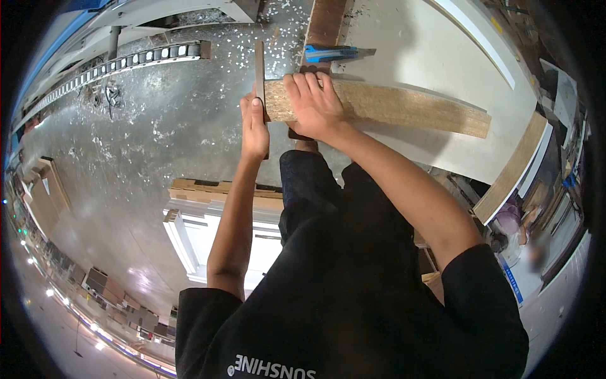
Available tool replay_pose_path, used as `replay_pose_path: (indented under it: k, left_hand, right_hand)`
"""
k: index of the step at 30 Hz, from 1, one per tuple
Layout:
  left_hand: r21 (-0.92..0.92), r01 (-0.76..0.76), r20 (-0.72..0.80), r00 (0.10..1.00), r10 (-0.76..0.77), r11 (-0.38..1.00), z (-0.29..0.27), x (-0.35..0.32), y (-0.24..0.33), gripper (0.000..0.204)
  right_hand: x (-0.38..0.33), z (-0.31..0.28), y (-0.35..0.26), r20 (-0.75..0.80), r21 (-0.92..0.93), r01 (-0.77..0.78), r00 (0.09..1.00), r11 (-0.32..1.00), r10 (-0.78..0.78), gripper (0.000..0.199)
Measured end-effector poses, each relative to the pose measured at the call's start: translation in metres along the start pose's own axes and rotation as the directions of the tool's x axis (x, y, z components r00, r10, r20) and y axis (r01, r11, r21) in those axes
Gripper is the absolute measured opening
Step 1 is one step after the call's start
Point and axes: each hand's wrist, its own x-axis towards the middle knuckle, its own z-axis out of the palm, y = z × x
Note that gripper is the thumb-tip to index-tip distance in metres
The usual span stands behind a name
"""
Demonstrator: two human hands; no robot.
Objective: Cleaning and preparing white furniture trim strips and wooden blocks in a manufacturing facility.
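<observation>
A long wood-grain board (410, 108) lies over the pale work surface, its left end sticking out past the edge. My right hand (315, 104) is closed over the board near that end, fingers curled toward its far edge. Upright in the picture, a narrow brown strip (259, 63) crosses the board's left end and appears to touch it. My left hand (254, 129) grips this strip, thumb on the near face; the other fingers are mostly hidden behind it. Beyond my right hand, a blue utility knife (331, 53) lies on a reddish-brown plank (325, 25), blade end pointing right.
The pale tabletop (385, 47) extends right, with a white strip (480, 41) along its far side. Another wood-grain panel (514, 167) leans by the cluttered right side. White panels (214, 237) stand left of my legs. A roller track (145, 57) and white scraps lie across the floor.
</observation>
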Motion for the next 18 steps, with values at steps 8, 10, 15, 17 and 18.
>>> replay_pose_path:
  k: [8, 10, 15, 17, 18]
  left_hand:
    - [-0.193, 0.070, 0.122, 0.991, -0.047, 0.979, 0.002, 0.003, 0.006, 0.071]
    - [-0.240, 0.088, 0.153, 0.987, -0.052, 0.967, 0.003, 0.002, 0.010, 0.072]
    - [-0.236, 0.171, 0.157, 0.978, -0.136, 0.957, 0.001, 0.001, 0.015, 0.074]
    - [-0.228, 0.208, 0.165, 0.971, -0.173, 0.951, 0.002, 0.000, 0.021, 0.075]
    - [-0.220, 0.245, 0.170, 0.963, -0.210, 0.944, 0.003, -0.001, 0.024, 0.076]
  right_hand:
    - [0.000, -0.001, 0.004, -0.015, 0.050, -0.001, 1.000, 0.999, 0.002, 0.090]
    - [-0.001, -0.001, 0.004, 0.014, 0.034, -0.006, 1.000, 0.999, 0.006, 0.091]
    - [-0.001, 0.001, 0.003, -0.011, 0.025, 0.003, 1.000, 1.000, -0.003, 0.088]
    - [-0.001, 0.000, 0.004, -0.003, 0.028, -0.004, 1.000, 1.000, 0.004, 0.088]
    - [-0.001, 0.000, 0.004, 0.006, 0.031, -0.009, 1.000, 0.999, 0.009, 0.089]
